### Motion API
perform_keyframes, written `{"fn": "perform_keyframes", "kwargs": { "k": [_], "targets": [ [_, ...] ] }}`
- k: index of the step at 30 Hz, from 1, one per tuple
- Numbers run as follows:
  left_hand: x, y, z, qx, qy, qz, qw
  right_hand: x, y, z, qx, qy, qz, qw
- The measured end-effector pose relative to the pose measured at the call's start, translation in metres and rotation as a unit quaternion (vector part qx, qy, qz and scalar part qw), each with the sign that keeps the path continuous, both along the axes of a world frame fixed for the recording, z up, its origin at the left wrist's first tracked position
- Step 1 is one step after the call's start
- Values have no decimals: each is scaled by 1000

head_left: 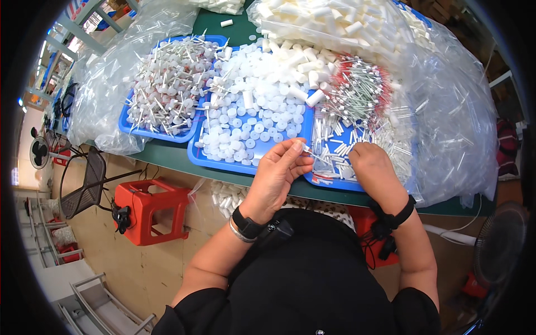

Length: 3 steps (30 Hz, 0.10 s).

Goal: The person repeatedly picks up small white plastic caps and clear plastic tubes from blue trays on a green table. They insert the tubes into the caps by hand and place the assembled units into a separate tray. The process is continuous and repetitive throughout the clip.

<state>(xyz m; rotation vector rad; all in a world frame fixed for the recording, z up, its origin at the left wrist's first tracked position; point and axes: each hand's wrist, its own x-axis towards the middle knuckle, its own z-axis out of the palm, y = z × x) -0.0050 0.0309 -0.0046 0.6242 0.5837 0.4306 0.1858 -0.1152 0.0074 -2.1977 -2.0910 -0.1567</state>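
Between its thumb and fingertips, my left hand (281, 169) pinches a thin pin with a white end (307, 149), above the border of the middle and right trays. My right hand (375, 167) is at the right blue tray (330, 183), over short white tubes (339, 146). Its fingers curl inward and hide whatever they grip. Behind them lies a heap of thin metal pins with red and white ends (357, 92). The middle blue tray (220, 163) carries many translucent white discs (240, 131) and larger white cylinders (301, 58).
At the left, a blue tray (162, 135) is piled with pin-and-disc pieces (170, 84). Clear plastic bags (455, 123) flank the trays on the green table (234, 177). A red stool (151, 209) and a black mesh chair (86, 184) stand on the floor; a fan (501, 240) is at right.
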Motion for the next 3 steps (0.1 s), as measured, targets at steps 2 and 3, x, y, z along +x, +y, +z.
{"fn": "perform_keyframes", "kwargs": {
  "k": [2,3],
  "targets": [
    [1,-2,1,-3,-5,-4,1000,1,0,-4,2,26,1,1000],
    [1,-1,1,-3,-6,-3,1000,3,0,-5,2,38,1,999]
  ]
}}
